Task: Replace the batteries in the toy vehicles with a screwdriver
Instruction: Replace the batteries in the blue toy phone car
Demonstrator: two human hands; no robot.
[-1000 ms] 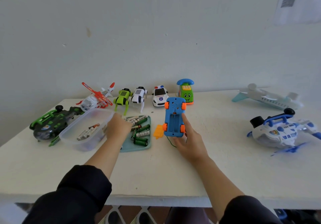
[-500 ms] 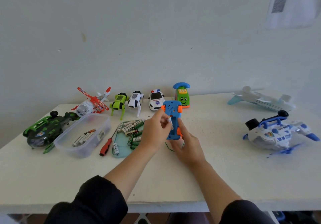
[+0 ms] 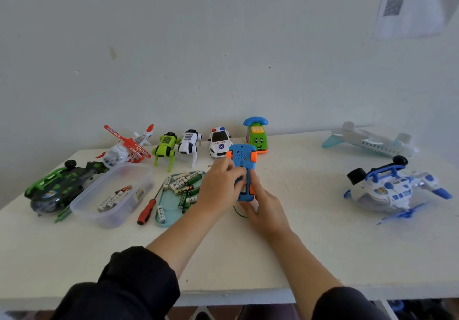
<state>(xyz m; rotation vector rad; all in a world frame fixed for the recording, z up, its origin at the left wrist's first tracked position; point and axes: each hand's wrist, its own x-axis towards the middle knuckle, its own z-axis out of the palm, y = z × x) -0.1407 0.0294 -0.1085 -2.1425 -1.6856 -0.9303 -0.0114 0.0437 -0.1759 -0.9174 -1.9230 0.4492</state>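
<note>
A blue toy car with orange wheels (image 3: 242,157) lies belly-up at the table's middle, its battery bay facing me. My right hand (image 3: 264,208) grips its near end from below and the right side. My left hand (image 3: 219,188) is over the bay with its fingertips on a battery (image 3: 244,183) inside it; the fingers hide most of the battery. A red-handled screwdriver (image 3: 147,211) lies on the table beside a teal tray (image 3: 167,201) holding several batteries.
A clear plastic box (image 3: 113,193) with a few batteries stands left. Toys line the back: green-black helicopter (image 3: 57,188), red-white helicopter (image 3: 126,146), two robot dogs (image 3: 177,146), police car (image 3: 219,142), green phone car (image 3: 257,136). A white plane (image 3: 370,142) and blue-white helicopter (image 3: 395,188) sit right.
My left hand left the teal tray, brought a battery to the blue car and now has it down in the bay. The screwdriver and tray came into view as the hand moved off.
</note>
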